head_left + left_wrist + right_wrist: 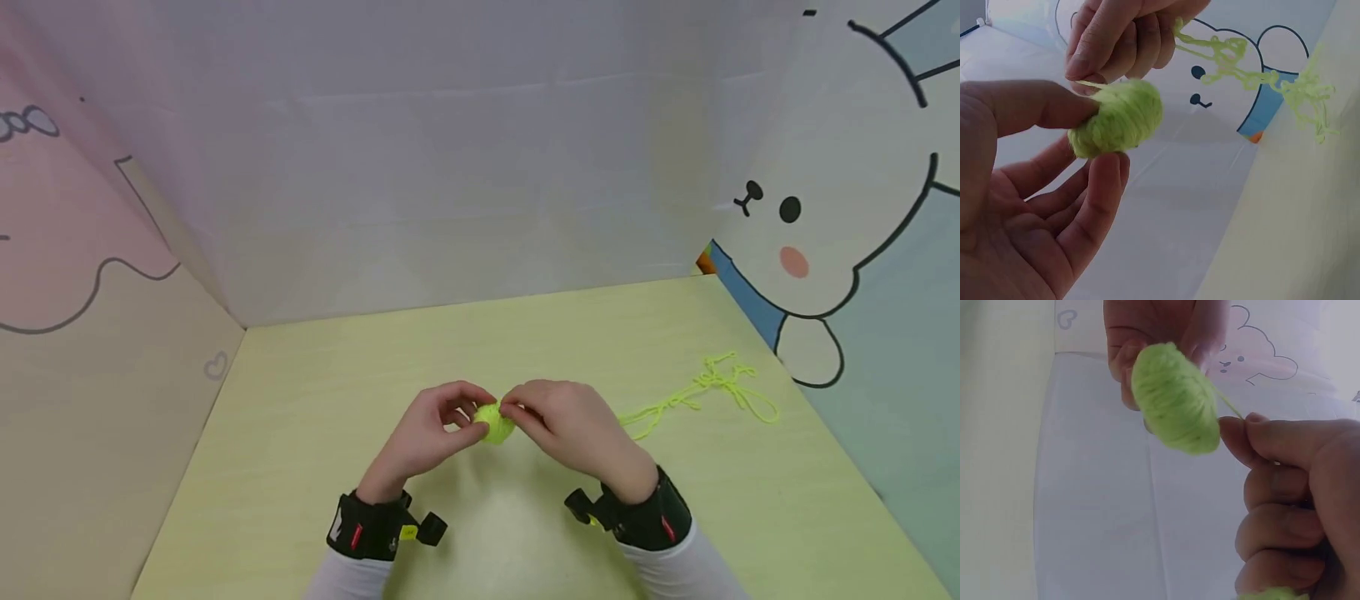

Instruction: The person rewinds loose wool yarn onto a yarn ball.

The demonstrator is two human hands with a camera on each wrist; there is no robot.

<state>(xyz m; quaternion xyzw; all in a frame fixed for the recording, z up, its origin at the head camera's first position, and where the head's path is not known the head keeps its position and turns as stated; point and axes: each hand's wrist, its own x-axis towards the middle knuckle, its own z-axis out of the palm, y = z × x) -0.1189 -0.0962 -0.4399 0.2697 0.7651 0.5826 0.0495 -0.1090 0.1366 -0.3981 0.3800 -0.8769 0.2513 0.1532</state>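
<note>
A small ball of neon yellow-green yarn (495,423) is held between the thumb and fingers of my left hand (442,425). Its wound strands show clearly in the right wrist view, where the ball (1175,403) looks oval. Close beside it, my right hand (573,421) pinches a strand (1230,405) between thumb and forefinger. That strand runs taut from the ball to the fingertips, and the other right fingers are curled in. From behind the right hand, loose yarn (660,408) trails off to the right.
The loose yarn ends in a tangled heap (723,379) on the right part of the pale yellow table (337,375). A white cloth (450,183) hangs along the back edge. Panels with cartoon drawings stand at the left (90,400) and right (885,400).
</note>
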